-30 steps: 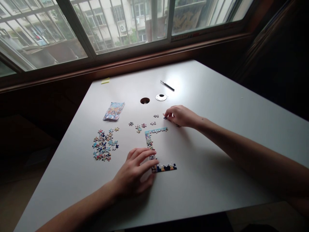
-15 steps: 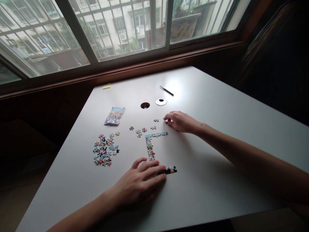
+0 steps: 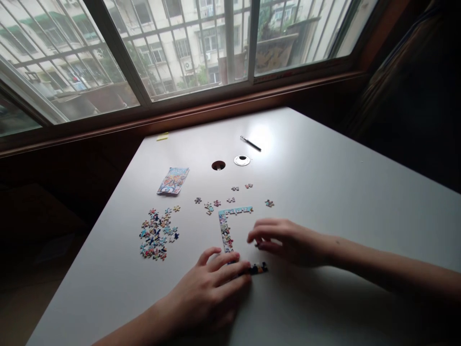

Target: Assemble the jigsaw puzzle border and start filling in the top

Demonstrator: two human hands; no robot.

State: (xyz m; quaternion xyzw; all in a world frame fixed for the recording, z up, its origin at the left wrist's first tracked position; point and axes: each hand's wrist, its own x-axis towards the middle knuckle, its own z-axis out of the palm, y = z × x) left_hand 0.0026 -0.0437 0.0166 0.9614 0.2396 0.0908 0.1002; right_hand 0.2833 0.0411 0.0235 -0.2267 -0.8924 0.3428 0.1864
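Observation:
A partly joined jigsaw frame lies on the white table (image 3: 324,192), with a light blue top edge (image 3: 237,210), a multicoloured left side (image 3: 225,230) and a dark bottom strip (image 3: 260,269). My left hand (image 3: 219,288) rests flat over its lower left corner, fingers stretched out, covering part of the strip. Inside the frame's open right side hovers my right hand (image 3: 281,240), thumb and fingers pinched together. A small dark puzzle piece (image 3: 256,244) shows at its fingertips, partly hidden. Several loose pieces (image 3: 216,203) lie above the frame, and another piece (image 3: 269,203) sits to its right.
A heap of loose puzzle pieces (image 3: 156,235) is at the left. Behind it lies a colourful picture card (image 3: 173,181). Further back are a round table hole (image 3: 218,165), its metal cover (image 3: 242,160), a pen (image 3: 251,143) and a yellow sticky note (image 3: 163,137). A barred window stands beyond.
My right hand has come from the loose pieces above the frame down toward the bottom strip, uncovering pieces there. My left hand stays on the corner. The whole view has shifted slightly.

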